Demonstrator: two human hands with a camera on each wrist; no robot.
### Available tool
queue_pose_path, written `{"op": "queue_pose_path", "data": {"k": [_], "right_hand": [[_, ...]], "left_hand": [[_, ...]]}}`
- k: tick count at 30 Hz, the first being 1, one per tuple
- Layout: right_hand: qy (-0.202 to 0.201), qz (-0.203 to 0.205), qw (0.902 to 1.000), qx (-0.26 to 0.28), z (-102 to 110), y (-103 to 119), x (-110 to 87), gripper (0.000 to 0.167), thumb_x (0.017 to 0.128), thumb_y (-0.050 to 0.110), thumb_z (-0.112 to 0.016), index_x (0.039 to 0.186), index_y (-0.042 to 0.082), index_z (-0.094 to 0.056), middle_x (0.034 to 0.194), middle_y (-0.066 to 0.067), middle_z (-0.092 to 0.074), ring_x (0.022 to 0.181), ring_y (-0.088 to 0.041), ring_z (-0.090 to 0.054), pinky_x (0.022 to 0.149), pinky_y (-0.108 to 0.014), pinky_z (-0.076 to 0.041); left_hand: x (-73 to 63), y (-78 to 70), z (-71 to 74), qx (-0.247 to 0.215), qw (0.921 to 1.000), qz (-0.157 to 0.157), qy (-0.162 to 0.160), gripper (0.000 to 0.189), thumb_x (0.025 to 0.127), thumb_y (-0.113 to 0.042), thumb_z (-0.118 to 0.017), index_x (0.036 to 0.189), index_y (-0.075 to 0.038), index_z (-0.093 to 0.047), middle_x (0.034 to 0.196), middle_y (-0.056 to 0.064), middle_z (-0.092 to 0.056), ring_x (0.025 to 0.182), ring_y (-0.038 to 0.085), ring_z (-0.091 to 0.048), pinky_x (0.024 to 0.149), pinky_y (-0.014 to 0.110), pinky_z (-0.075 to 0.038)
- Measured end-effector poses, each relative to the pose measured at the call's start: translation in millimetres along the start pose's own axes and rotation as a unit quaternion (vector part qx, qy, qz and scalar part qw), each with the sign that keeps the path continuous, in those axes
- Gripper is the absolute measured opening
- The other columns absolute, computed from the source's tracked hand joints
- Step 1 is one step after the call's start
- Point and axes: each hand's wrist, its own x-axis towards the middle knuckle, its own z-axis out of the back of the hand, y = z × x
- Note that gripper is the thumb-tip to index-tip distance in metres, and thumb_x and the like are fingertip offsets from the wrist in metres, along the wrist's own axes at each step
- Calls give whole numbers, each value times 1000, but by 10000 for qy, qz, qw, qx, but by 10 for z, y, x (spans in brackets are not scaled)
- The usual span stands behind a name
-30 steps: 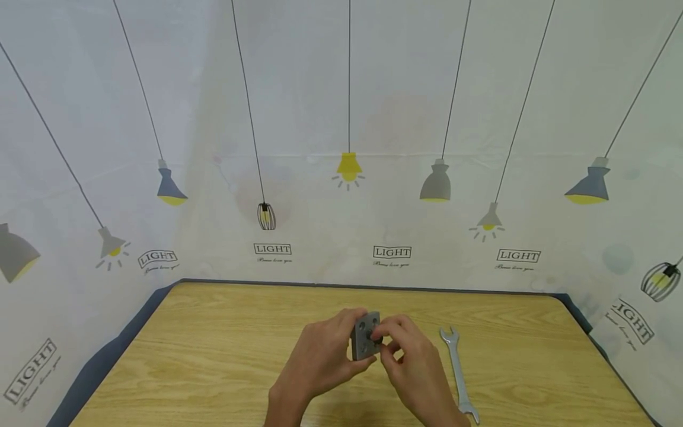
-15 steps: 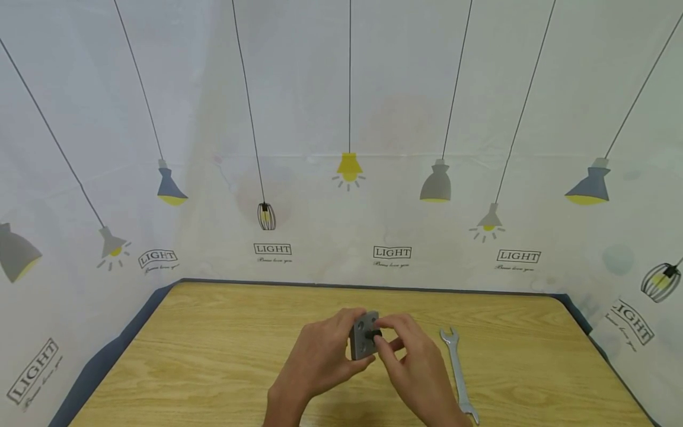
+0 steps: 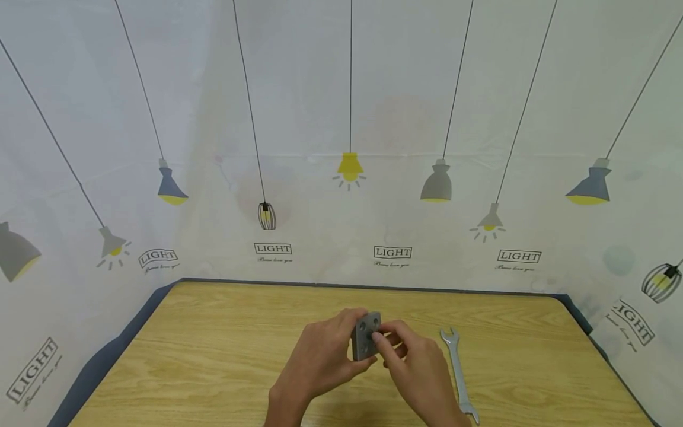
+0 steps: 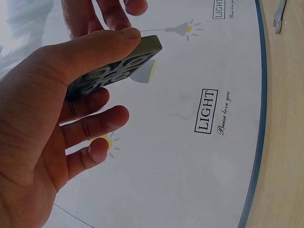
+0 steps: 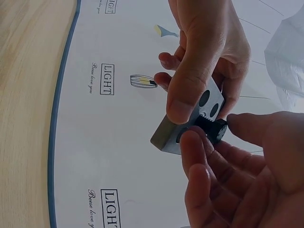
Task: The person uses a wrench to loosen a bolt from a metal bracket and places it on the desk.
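Observation:
My left hand (image 3: 322,353) grips a grey metal block (image 3: 360,344) by its edges, thumb on one side and fingers on the other. Several round holes pierce its face, as the right wrist view shows. Into one of them runs a black bolt (image 5: 219,131), with some thread showing between head and block. My right hand (image 3: 418,365) pinches the bolt's head between thumb and fingers. Both hands hold these parts up above the wooden table. In the left wrist view the block (image 4: 153,44) is seen from its other side, and the bolt is hidden.
An open-ended wrench (image 3: 457,370) lies on the wooden table (image 3: 213,356), just right of my right hand. Behind the table hangs a pale cloth (image 3: 320,207) printed with lamps, closing in the back and both sides.
My right thumb and fingers have shifted their grip around the bolt's head, uncovering it half a second ago and covering it again now. The left hand and block stay nearly still.

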Motion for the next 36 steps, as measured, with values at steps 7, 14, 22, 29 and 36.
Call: {"op": "queue_pose_path", "data": {"k": [7,14,22,29,36], "right_hand": [[-96,85,9999,-21,-6,0,3,13,94,25,-69,106,20,-72,83,7,-72,65,-1,-61,58,-23,-48],[-97,100,9999,-69,-18,-4,8,14,93,25,-69,106,20,-72,83,8,-72,65,-1,-61,59,-22,-48],[-133,133,9998,-86,-18,-9,16,14,93,25,-70,106,20,-72,84,7,-72,67,-1,-62,60,-23,-50],[-125,163,9997,-99,-15,-11,21,14,92,24,-70,105,19,-73,84,7,-72,67,-2,-62,61,-23,-50],[-92,186,9997,-148,-6,-5,19,15,92,23,-71,106,18,-72,84,6,-71,66,-2,-62,60,-23,-51]], "left_hand": [[3,-1,-1,-26,10000,19,49,66,73,-41,-87,125,-13,-57,106,-4,-69,72,0,-59,61,17,-48],[4,-1,1,-8,10000,31,47,67,72,-40,-87,125,-13,-57,106,-4,-69,70,-1,-57,60,18,-48],[3,2,3,56,10000,-38,-50,67,71,-40,-88,125,-14,-57,105,-5,-69,68,-1,-55,58,17,-47],[5,5,2,54,10000,-32,-36,67,72,-41,-87,125,-14,-57,104,-5,-69,69,-1,-55,58,17,-47],[5,6,-1,25,10000,-13,-20,66,72,-41,-87,124,-15,-57,104,-6,-69,68,-2,-53,58,16,-46]]}}
